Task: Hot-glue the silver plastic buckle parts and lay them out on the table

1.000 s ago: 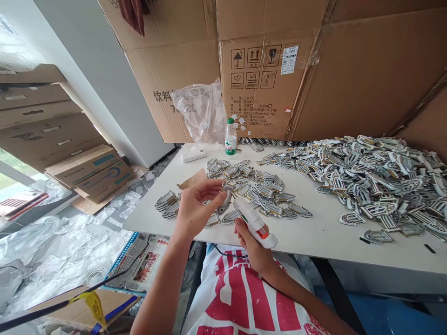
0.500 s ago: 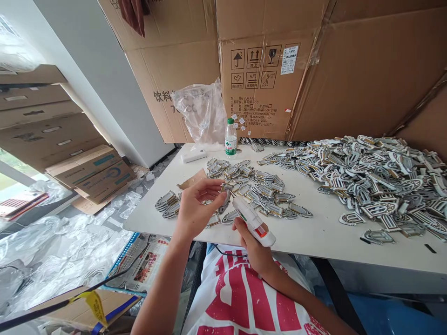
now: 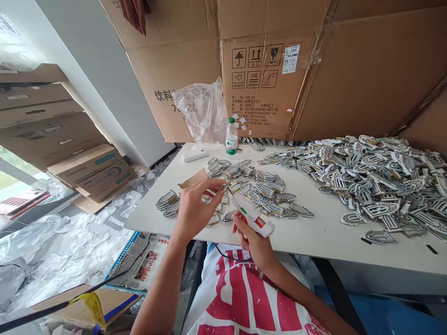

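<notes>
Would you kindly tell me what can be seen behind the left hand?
Beyond the left hand, a brown scrap and some grey pieces lie on the table. Whatever the hand itself covers cannot be seen.

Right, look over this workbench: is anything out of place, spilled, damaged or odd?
Crumpled clear plastic lies strewn below, left of the table, like uncleared litter. A small dark strip lies alone near the table's front edge, apart from the heaped pieces. No spill shows; the white tool in the right hand looks undamaged.
</notes>
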A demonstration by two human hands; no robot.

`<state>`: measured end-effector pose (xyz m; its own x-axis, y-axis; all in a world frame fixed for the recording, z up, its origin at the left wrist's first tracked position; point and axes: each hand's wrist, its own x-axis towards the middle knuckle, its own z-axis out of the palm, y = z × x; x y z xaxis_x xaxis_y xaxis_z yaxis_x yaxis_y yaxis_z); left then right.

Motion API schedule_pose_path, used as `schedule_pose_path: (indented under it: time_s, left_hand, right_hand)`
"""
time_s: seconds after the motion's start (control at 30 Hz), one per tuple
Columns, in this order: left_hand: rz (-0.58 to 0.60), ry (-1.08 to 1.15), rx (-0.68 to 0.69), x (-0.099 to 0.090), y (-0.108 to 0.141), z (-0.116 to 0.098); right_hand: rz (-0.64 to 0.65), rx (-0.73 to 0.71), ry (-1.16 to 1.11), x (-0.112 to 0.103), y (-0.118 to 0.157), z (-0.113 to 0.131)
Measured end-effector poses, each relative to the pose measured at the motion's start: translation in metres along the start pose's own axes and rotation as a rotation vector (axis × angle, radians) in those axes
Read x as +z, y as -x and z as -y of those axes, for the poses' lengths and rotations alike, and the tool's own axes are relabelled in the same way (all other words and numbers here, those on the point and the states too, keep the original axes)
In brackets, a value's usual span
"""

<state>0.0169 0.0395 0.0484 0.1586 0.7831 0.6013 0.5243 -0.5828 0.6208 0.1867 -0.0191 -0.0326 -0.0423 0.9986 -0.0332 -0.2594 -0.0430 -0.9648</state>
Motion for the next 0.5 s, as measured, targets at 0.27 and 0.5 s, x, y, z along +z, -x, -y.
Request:
schedule_pose_path:
  time_s: [0.27,0.5]
  left_hand:
    - [-0.076,0.208,-0.217,0.001,-0.006,0.011]
    - [0.018,0.233,-0.361,0.004,-0.013,0.049]
  right_hand:
    - [-0.107,-0.060,-0.100,-0.001,0.004,-0.011]
    - [-0.271,-0.207,-0.149,-0.002,0.002,0.001]
